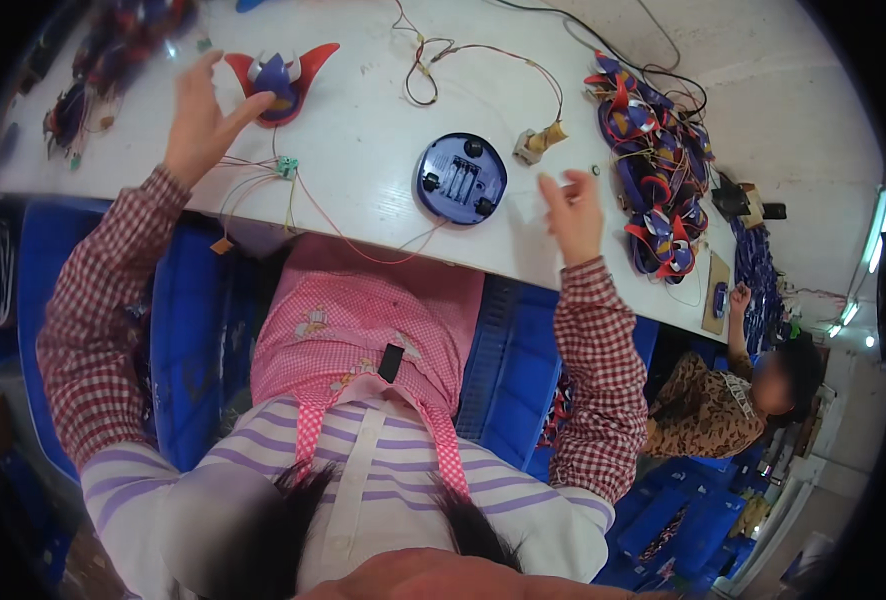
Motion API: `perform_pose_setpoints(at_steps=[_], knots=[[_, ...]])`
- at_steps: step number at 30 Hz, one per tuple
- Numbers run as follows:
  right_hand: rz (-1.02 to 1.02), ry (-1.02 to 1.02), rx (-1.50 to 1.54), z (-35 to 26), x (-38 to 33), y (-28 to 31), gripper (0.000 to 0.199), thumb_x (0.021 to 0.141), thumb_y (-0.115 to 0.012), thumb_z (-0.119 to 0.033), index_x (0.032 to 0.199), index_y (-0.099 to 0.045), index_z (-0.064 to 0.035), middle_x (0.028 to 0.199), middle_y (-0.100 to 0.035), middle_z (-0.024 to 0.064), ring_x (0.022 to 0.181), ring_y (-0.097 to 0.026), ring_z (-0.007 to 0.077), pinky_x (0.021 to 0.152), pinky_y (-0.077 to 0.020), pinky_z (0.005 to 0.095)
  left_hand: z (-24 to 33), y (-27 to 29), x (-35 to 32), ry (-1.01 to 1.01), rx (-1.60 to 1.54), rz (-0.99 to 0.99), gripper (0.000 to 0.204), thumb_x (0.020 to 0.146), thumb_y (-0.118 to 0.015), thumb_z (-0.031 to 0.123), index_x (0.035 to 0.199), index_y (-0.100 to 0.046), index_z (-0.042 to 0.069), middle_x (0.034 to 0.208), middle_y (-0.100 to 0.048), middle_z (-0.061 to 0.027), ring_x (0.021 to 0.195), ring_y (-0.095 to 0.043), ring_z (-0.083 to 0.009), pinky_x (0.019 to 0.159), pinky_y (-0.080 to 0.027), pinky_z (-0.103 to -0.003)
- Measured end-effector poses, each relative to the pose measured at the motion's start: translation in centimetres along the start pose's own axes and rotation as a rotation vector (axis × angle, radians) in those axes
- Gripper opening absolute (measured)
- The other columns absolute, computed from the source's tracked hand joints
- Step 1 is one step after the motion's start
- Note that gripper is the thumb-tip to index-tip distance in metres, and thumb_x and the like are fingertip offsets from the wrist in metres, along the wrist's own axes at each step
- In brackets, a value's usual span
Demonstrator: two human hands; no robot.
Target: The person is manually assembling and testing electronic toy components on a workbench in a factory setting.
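Observation:
My left hand (195,125) has its fingers spread, with the thumb against or just over a purple toy piece (281,88) with red wings and white horns. Thin wires run below that piece to a small green circuit board (286,167) near the table edge. A red wire links the board to a round, dark-rimmed toy base (461,178), which shows an open battery compartment and black feet. To the right of the base, my right hand (573,215) hovers with loosely bent fingers, thumb apart, holding nothing visible. Beyond it lies a small beige and yellow part (538,142) on wires.
A heap of purple and red toy pieces (653,170) covers the white table's (363,110) right side; more lie at far left. Blue crates (523,350) stand under the near edge. A co-worker in a patterned brown top (708,400) sits at right.

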State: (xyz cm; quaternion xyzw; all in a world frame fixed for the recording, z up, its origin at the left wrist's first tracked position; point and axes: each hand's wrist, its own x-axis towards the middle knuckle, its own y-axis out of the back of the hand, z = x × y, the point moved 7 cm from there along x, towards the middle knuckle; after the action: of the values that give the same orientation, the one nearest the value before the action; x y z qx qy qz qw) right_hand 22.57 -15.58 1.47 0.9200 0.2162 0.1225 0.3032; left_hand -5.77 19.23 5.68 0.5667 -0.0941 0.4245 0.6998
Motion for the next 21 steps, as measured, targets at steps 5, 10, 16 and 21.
perform_pose_setpoints(at_steps=[5,10,16,21], knots=[[-0.007,0.218,0.024,-3.5,6.8,0.8,0.037,0.075,-0.073,-0.024,0.099,-0.057,-0.0001,0.080,-0.060,0.0079,0.072,-0.051,0.0120,0.060,-0.0453,0.0250,11.0,-3.4,-0.7,0.059,-0.364,-0.451,0.048,0.084,-0.062,0.032,0.118,-0.046,0.003,0.097,-0.055,-0.0128,0.079,-0.059,-0.0230,0.071,-0.049,-0.032],[-0.150,0.021,0.306,-4.1,4.0,-1.5,0.029,0.078,-0.069,-0.016,0.099,-0.057,0.0004,0.081,-0.061,0.0100,0.065,-0.054,0.0116,0.056,-0.0477,0.0233,15.0,-13.2,-2.5,0.064,-0.293,-0.633,0.044,0.086,-0.055,0.037,0.113,-0.051,0.003,0.090,-0.063,-0.0177,0.075,-0.063,-0.0300,0.066,-0.050,-0.036],[-0.236,0.253,0.420,-7.3,-2.1,-4.8,0.019,0.078,-0.067,-0.004,0.094,-0.059,0.0002,0.089,-0.055,0.0056,0.060,-0.055,0.0109,0.051,-0.0468,0.0200,14.2,-16.7,-3.4,0.103,-0.349,-0.594,0.031,0.085,-0.054,0.028,0.101,-0.058,0.002,0.078,-0.066,-0.0157,0.067,-0.063,-0.0308,0.062,-0.049,-0.037],[-0.143,0.548,0.068,-8.7,-3.8,-4.8,0.020,0.080,-0.066,-0.003,0.099,-0.059,-0.0006,0.091,-0.059,0.0093,0.066,-0.057,0.0115,0.057,-0.0472,0.0200,14.7,-15.6,-2.5,0.117,-0.375,-0.543,0.027,0.084,-0.053,0.024,0.095,-0.059,0.001,0.074,-0.065,-0.0153,0.065,-0.062,-0.0309,0.060,-0.049,-0.036]])
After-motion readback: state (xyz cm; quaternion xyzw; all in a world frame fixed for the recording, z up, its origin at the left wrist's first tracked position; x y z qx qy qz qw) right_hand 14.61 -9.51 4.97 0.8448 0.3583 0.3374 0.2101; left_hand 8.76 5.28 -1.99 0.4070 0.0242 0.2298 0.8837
